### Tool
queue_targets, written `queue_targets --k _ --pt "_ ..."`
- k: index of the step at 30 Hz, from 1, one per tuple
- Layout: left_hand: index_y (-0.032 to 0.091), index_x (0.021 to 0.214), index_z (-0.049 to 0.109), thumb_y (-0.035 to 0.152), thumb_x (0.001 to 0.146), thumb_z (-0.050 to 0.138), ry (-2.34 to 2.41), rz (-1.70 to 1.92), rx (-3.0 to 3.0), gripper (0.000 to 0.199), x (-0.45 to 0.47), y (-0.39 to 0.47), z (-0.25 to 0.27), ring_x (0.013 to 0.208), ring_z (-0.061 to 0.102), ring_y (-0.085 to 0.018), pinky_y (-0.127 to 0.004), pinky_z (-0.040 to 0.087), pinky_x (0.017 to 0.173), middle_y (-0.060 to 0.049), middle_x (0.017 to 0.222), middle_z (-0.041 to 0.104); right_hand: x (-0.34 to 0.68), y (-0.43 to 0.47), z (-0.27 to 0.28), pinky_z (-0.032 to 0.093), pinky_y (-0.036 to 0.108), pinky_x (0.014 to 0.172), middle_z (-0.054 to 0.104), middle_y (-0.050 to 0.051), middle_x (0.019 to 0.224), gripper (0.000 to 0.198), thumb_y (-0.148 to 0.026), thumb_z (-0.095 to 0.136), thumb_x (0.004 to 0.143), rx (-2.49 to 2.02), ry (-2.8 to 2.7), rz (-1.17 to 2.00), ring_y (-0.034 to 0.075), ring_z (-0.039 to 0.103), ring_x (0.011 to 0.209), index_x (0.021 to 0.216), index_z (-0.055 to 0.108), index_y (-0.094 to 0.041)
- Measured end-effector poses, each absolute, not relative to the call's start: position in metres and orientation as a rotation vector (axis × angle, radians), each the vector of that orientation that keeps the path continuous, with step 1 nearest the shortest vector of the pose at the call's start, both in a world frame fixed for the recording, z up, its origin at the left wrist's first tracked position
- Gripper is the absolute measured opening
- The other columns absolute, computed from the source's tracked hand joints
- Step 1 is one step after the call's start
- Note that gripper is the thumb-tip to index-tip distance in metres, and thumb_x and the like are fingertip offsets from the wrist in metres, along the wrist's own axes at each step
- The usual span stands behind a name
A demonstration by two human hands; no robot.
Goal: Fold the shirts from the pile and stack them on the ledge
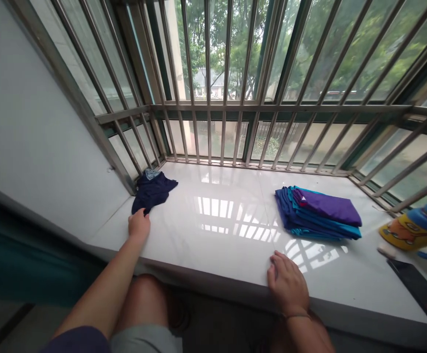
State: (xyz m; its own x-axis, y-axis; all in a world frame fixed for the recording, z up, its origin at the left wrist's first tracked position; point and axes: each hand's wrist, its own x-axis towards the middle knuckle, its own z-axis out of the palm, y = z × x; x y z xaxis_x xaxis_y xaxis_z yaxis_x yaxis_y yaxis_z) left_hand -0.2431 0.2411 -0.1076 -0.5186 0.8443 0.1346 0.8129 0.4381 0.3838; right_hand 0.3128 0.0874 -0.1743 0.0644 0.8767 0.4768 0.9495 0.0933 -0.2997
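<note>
A crumpled navy garment [154, 190] with a light blue patterned patch lies in the left corner of the white window sill [206, 245]. My left hand [138, 224] is closed on its near edge, fingers pinching the fabric. On the right, a stack of folded clothes [323, 212] in purple, teal and dark blue sits on the sill. My right hand [289, 283] rests near the sill's front edge, in front of the stack and apart from it. Its fingers lie on the surface, slightly bent, with nothing visible in them.
Metal window bars [228, 63] enclose the sill at the back and sides. A yellow and blue cartoon bottle [412, 228] stands at the far right, beside a dark phone-like slab [415, 287] and a small pale object [387, 251]. A white wall [44, 127] borders the left.
</note>
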Motion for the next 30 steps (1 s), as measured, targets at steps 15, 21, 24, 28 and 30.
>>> queue_targets --k 15,21,24,28,30 --pt "0.026 0.117 0.078 0.040 0.109 0.044 1.975 0.927 1.858 0.038 -0.117 0.085 -0.102 0.123 0.071 -0.028 -0.038 0.054 0.113 -0.010 0.126 0.078 0.306 0.086 -0.160 0.042 0.043 0.120 0.074 0.014 0.136 0.031 -0.027 0.050 0.098 -1.892 -1.843 -0.132 0.030 0.064 0.129 0.119 0.072 -0.021" --pt "0.010 0.134 0.070 0.028 0.101 0.054 2.362 0.665 1.663 0.041 -0.172 0.190 -0.064 0.147 0.055 -0.038 -0.049 0.041 0.125 -0.025 0.150 0.066 0.301 0.085 -0.153 0.041 0.041 0.120 0.072 0.016 0.140 0.032 -0.024 0.047 0.101 -1.936 -1.870 -0.122 0.030 0.063 0.131 0.121 0.071 -0.016" --pt "0.009 0.127 0.071 0.041 0.093 0.070 2.491 0.562 1.456 0.047 -0.193 0.210 -0.056 0.142 0.055 -0.052 -0.066 0.043 0.115 -0.034 0.141 0.067 0.298 0.083 -0.149 0.041 0.041 0.119 0.071 0.016 0.142 0.031 -0.021 0.048 0.100 -1.969 -1.875 -0.102 0.030 0.062 0.132 0.121 0.070 -0.016" --pt "0.020 0.111 0.073 0.039 0.089 0.073 2.453 0.513 1.391 0.029 -0.186 0.206 -0.054 0.122 0.069 -0.047 -0.058 0.052 0.102 -0.024 0.119 0.078 0.294 0.081 -0.139 0.040 0.043 0.119 0.068 0.017 0.146 0.030 -0.020 0.049 0.100 -1.997 -1.832 -0.037 0.031 0.060 0.134 0.121 0.069 -0.017" --pt "0.022 0.112 0.072 0.040 0.093 0.071 2.386 0.566 1.448 0.027 -0.167 0.190 -0.058 0.116 0.073 -0.040 -0.049 0.054 0.098 -0.018 0.114 0.080 0.293 0.082 -0.131 0.039 0.047 0.120 0.068 0.020 0.145 0.031 -0.019 0.048 0.099 -1.977 -1.778 0.076 0.034 0.059 0.134 0.120 0.070 -0.015"
